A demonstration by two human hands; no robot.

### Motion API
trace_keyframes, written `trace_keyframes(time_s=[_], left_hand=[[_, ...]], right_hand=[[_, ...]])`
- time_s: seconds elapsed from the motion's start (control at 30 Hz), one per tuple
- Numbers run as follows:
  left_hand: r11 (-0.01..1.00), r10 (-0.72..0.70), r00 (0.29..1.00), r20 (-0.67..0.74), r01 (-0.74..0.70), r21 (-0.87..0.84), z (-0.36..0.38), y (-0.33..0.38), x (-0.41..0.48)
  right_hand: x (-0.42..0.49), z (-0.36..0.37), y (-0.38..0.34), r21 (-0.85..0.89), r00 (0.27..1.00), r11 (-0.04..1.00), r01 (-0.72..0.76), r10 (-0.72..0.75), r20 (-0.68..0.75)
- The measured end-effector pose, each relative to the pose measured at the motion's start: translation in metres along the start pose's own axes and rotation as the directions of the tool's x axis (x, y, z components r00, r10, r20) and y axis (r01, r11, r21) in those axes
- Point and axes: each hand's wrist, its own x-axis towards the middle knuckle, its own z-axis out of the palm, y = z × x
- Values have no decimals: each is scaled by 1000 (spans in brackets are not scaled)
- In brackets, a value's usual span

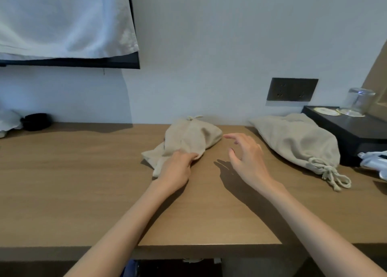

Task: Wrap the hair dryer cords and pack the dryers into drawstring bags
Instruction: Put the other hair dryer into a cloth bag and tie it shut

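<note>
Your left hand (178, 168) pinched the middle bag (194, 136) at its near end, your right hand (246, 154) hovered spread and empty; holding it with both looked best.

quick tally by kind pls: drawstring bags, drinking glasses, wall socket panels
drawstring bags: 2
drinking glass: 1
wall socket panel: 1
total: 4

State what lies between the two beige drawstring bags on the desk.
The head view shows the person's right hand, fingers spread and holding nothing, between the centre drawstring bag and the right drawstring bag; otherwise only bare wooden desk.
</note>
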Motion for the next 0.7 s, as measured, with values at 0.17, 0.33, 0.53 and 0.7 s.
trace_keyframes(time_s=[0.17,0.33,0.53,0.7], left_hand=[[952,296,927,232,-265,-155,11,52,14],[973,195,966,-167,-212,-91,7,65,17],[999,-42,999,14,42,-15,1,47,13],[985,17,997,78,-4,-175,0,23,10]], right_hand=[[-6,-37,42,5,986,989,-147,147,-78],[0,-52,72,-88,966,962,-258,257,-17],[31,-46,82,-23,849,876,-482,473,234],[56,-38,75,147,701,710,-689,600,386]])
